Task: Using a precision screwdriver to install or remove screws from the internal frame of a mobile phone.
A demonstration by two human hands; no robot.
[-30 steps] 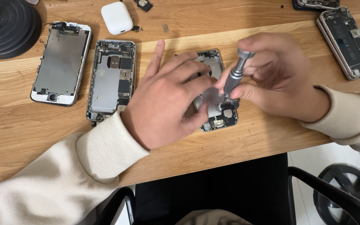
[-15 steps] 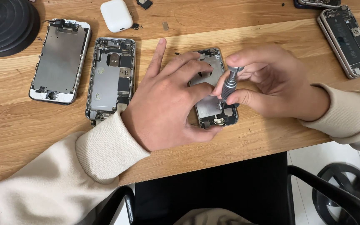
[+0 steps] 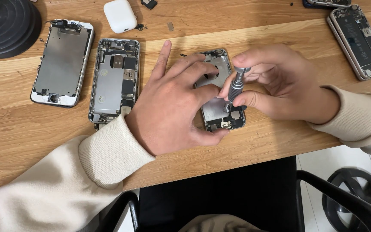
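An opened phone body (image 3: 220, 111) lies on the wooden table (image 3: 31, 133) in front of me. My left hand (image 3: 174, 107) rests over its left half, fingers pressing on its edge and inner plate and thumb hooked at its lower edge. My right hand (image 3: 275, 83) grips a small grey screwdriver (image 3: 236, 86) between thumb and fingers. The screwdriver stands nearly upright with its tip down inside the lower part of the phone body.
Left of my hands lie another gutted phone housing (image 3: 114, 79) and a detached screen panel (image 3: 62, 62). A black round base (image 3: 7, 25) sits far left, a white earbud case (image 3: 120, 16) at the back, and an opened phone (image 3: 359, 41) far right. A black chair (image 3: 237, 193) is below.
The screwdriver has come down and turned more upright over the phone's lower part. My left hand has stayed on the phone.
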